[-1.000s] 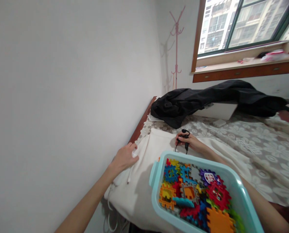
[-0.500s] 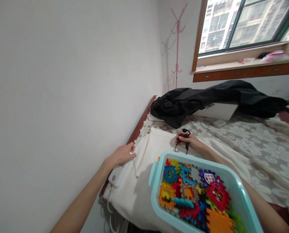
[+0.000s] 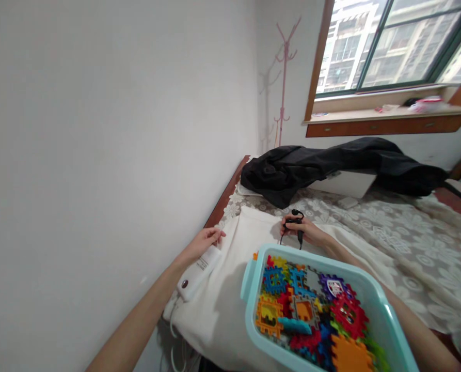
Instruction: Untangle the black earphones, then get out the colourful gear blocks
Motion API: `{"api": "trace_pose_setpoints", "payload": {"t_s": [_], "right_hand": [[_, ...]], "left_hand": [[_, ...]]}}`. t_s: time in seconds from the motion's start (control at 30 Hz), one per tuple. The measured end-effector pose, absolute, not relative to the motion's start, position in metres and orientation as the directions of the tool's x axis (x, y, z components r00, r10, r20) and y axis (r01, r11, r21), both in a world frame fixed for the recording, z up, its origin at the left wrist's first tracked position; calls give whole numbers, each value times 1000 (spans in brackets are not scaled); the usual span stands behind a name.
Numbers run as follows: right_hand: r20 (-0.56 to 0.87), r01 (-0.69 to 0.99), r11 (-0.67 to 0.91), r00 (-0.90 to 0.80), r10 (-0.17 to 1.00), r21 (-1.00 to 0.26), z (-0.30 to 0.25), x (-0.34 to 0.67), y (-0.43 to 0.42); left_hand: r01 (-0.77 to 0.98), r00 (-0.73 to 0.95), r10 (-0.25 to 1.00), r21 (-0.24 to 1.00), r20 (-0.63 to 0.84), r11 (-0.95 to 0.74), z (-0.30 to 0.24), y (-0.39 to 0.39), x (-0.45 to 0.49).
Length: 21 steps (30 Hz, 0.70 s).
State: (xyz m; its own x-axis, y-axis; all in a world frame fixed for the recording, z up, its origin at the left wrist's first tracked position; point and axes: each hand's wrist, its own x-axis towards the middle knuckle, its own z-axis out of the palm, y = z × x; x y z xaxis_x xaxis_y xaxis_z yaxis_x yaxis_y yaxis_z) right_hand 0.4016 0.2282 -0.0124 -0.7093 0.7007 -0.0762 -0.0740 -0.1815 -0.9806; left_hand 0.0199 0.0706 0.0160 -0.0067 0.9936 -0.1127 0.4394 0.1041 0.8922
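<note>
My left hand (image 3: 205,242) rests on the upper end of a long white controller (image 3: 198,266) that lies at the left edge of the white blanket (image 3: 230,289); its fingers curl over that end. My right hand (image 3: 303,230) lies further back on the blanket, fingers closed round a small black device (image 3: 296,223) with a short black strap. My right forearm runs behind a light blue plastic tub (image 3: 249,281) full of colourful interlocking toy tiles (image 3: 303,312).
The bed carries a lace floral cover (image 3: 400,232) and a black garment (image 3: 331,165) heaped at the far end. A white wall runs along the left, a pink coat stand (image 3: 283,77) fills the corner, and a window sill (image 3: 385,116) is at the back. White cords (image 3: 176,351) hang off the bed's near left corner.
My left hand has shifted a little towards the far end, and the white controller has come out from under it into full view on the blanket. My right hand has stayed put.
</note>
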Motion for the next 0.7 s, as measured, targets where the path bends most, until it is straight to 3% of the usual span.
{"api": "trace_pose_setpoints", "payload": {"t_s": [0.17,0.4,0.5,0.7], "right_hand": [[-200,203,-46,-852,484,-978,21,374,254],[-385,412,161,-906,173,-897,69,295,271],[-470,487,187,-873,127,-853,68,266,270],[-481,503,192,-864,151,-843,60,227,260]], "left_hand": [[380,13,999,925,-31,23,20,85,30],[451,56,993,885,100,-114,14,97,56],[484,71,986,860,148,-164,11,94,64],[538,9,984,828,179,-156,9,88,68]]}}
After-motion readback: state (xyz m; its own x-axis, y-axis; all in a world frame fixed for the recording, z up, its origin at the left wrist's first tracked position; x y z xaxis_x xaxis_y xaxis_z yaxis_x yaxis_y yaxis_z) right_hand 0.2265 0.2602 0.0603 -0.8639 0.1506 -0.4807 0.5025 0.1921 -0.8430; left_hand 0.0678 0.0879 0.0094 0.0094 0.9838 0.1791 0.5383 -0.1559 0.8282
